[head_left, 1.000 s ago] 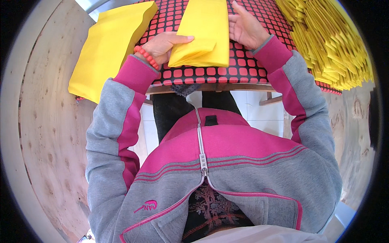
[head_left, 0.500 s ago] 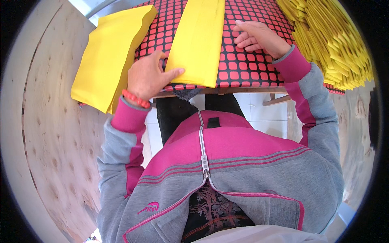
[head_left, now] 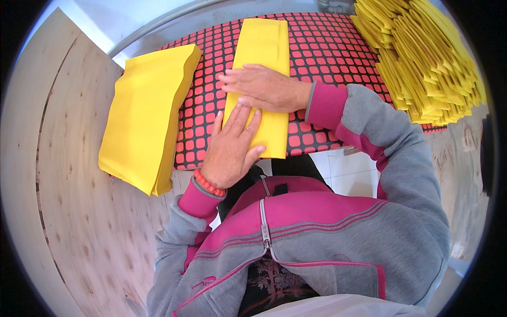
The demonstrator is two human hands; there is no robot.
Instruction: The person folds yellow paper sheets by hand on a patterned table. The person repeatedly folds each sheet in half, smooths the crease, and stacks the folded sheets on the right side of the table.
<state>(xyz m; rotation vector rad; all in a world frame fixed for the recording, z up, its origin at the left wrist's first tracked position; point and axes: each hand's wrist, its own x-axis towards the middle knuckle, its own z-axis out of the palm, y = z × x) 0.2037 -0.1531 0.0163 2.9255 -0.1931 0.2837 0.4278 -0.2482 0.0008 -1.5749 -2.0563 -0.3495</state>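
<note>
A long folded strip of yellow, fabric-like sheet point(head_left: 262, 45) lies in front of me on a table covered with red-and-black patterned cloth point(head_left: 317, 58). My left hand point(head_left: 232, 143) rests on the strip's left side, fingers stretched out and spread, a red bead bracelet at its wrist. Across the strip's middle lies my right hand point(head_left: 266, 89), flat, with its fingers extended to the left just above the left fingertips. Part of the strip is hidden beneath both hands.
To the left, a thick stack of flat yellow sheets point(head_left: 142, 105) overhangs the table's near edge. A tall heap of folded yellow pieces point(head_left: 428, 63) stands at the right. Beyond the table runs a grey metal bar point(head_left: 163, 21); a wooden panel point(head_left: 79, 158) fills the left side.
My right hand has come left from beside the strip onto its middle. My left hand has moved from the near left corner onto the strip. The view has shifted, showing more beyond the table.
</note>
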